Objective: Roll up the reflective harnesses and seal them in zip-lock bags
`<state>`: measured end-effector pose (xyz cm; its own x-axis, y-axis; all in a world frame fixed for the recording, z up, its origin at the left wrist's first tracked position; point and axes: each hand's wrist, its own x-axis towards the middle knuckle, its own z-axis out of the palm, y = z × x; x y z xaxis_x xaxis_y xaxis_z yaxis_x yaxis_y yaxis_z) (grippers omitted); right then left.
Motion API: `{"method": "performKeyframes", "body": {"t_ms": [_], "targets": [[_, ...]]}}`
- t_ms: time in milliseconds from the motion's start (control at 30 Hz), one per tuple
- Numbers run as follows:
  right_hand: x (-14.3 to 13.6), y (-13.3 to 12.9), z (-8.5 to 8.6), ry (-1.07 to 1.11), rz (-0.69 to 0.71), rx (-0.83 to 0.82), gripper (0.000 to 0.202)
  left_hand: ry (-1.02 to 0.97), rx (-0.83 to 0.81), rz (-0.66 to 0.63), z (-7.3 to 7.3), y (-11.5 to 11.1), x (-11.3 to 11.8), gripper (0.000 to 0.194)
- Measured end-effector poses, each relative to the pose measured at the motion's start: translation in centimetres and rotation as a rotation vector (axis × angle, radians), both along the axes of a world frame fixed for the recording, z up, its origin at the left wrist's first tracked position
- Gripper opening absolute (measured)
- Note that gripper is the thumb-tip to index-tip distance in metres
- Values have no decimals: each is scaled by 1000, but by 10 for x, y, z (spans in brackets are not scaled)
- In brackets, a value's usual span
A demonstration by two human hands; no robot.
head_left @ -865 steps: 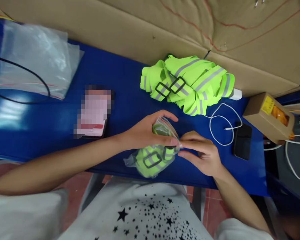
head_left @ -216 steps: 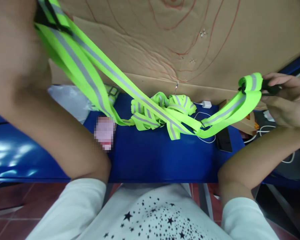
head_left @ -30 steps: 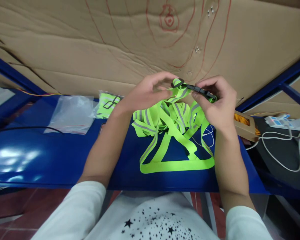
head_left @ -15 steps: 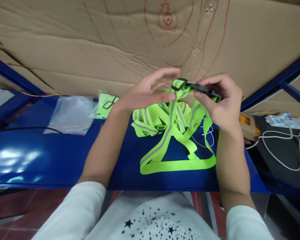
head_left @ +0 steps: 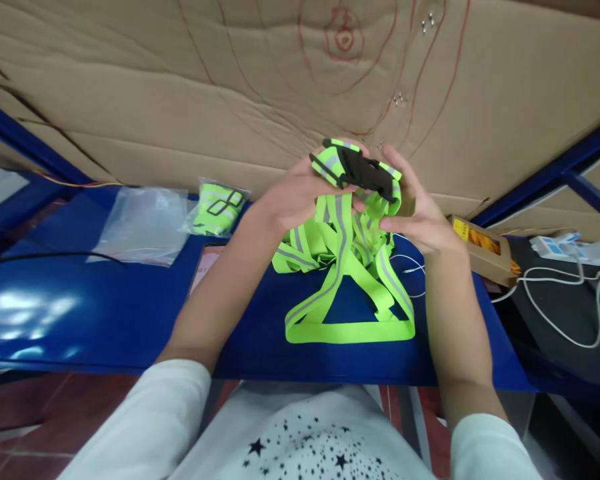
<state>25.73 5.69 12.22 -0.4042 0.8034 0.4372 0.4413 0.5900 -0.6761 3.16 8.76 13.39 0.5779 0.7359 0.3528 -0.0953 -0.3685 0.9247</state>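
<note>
My left hand (head_left: 297,197) is closed around a neon-yellow reflective strap vest (head_left: 337,227), its fingers partly hidden behind the webbing. A black side-release buckle (head_left: 365,172) lies across those fingers, with a black slider (head_left: 326,170) at its left end. Just right of the buckle, my right hand (head_left: 420,217) is spread, thumb and index finger well apart; whether it touches the strap is hard to tell. Lower loops of the vest hang down to the blue table (head_left: 250,333). Behind them is a heap of similar striped webbing (head_left: 305,243).
Left of my arm lie a bagged folded vest (head_left: 217,210), a clear plastic bag (head_left: 143,223) and a partly covered phone (head_left: 203,263). To the right are a cardboard box (head_left: 485,250), white cables (head_left: 550,273) and a power strip (head_left: 580,247). A cardboard panel (head_left: 130,100) stands behind.
The buckle has shifted left and turned its broad face to me. My left hand, earlier open beside the slider, now holds the strap; my right hand has let go of the buckle and spread.
</note>
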Motion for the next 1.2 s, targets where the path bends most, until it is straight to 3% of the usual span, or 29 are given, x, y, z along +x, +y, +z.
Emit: {"method": "performKeyframes", "body": {"t_ms": [100,200,333,433,633,733,867,1000,1200], "targets": [[2,3,-4,279,217,-270,100,-155,-110,-140,-1,1,0,45],[-1,0,-4,464,315,-427,68,-274,-130,-245,-3,-1,2,50],[-4,-10,4,552,230,-435,37,-243,-55,-331,0,-6,1,31],[-5,-16,9,565,144,-398,28,-189,14,-285,3,-7,-2,20],[-6,-12,6,503,58,-266,23,-172,27,-137,0,-5,9,15],[-9,-4,0,589,-26,-134,21,-183,64,-44,0,-7,17,37],[-20,1,-7,579,-63,-63,30,-166,144,-52,-1,-9,20,66],[-24,-2,-8,569,-115,-118,37,-133,203,-51,-5,-5,17,79],[-8,-14,0,504,97,-316,46,-116,89,-106,-3,-4,10,77]]}}
